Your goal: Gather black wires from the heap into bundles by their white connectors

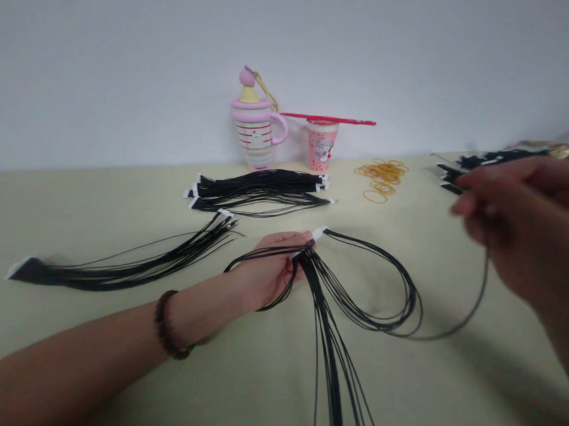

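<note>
My left hand (275, 267) is closed around a wire harness (319, 287), black wires with white connectors. One white connector (320, 233) sticks out past my fingertips. Part of the wires hangs down toward the front edge of the view, and others loop out to the right. My right hand (528, 225), blurred, is raised at the right with thumb and fingers pinched. A single black wire (480, 307) runs from the loop up into that pinch. Its end is hidden by the fingers.
Another wire harness (139, 274) lies at the left. Behind are stacked wire bundles (264, 185), a striped mug (255, 135), a pink cup (322, 147) bearing a red stick (351, 120), and yellow rubber bands (382, 173). More black wire bundles (477, 161) lie behind my right hand.
</note>
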`<action>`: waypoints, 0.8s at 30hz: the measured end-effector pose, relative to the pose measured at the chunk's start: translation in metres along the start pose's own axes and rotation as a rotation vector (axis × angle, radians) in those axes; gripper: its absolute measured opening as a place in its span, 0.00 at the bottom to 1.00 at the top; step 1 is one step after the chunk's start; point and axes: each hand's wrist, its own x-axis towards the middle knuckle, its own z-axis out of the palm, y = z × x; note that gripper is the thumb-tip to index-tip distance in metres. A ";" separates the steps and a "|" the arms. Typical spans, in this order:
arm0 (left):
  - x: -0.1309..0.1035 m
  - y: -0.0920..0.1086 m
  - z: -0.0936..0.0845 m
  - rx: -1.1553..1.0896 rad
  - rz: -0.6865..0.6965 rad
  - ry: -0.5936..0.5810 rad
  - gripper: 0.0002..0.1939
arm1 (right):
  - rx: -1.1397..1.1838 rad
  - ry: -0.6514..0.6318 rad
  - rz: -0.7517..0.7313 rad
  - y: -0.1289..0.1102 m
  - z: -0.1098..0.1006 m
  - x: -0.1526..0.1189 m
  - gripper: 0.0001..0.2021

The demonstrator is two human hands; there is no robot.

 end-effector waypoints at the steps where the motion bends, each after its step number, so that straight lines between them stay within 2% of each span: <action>1: 0.001 -0.001 0.000 -0.006 0.010 -0.019 0.04 | -0.022 -0.032 0.136 -0.014 0.012 -0.008 0.08; 2: 0.002 -0.003 -0.001 -0.013 0.021 -0.037 0.04 | -0.045 -0.136 0.141 -0.025 0.024 -0.016 0.09; 4: 0.004 -0.005 -0.003 -0.017 0.044 -0.062 0.04 | -0.097 -0.295 0.001 -0.039 0.043 -0.028 0.10; 6: 0.005 -0.008 -0.004 0.008 0.064 -0.067 0.06 | -0.155 -0.374 -0.060 -0.041 0.054 -0.035 0.11; 11: 0.005 -0.011 -0.004 0.078 0.121 -0.093 0.09 | -0.162 -0.426 0.053 -0.028 0.061 -0.034 0.12; 16: 0.002 -0.012 -0.002 0.087 0.139 -0.151 0.09 | -0.148 -0.465 0.126 -0.026 0.063 -0.033 0.13; 24: 0.003 -0.014 -0.004 0.098 0.154 -0.160 0.09 | -0.159 -0.448 0.127 -0.027 0.064 -0.034 0.12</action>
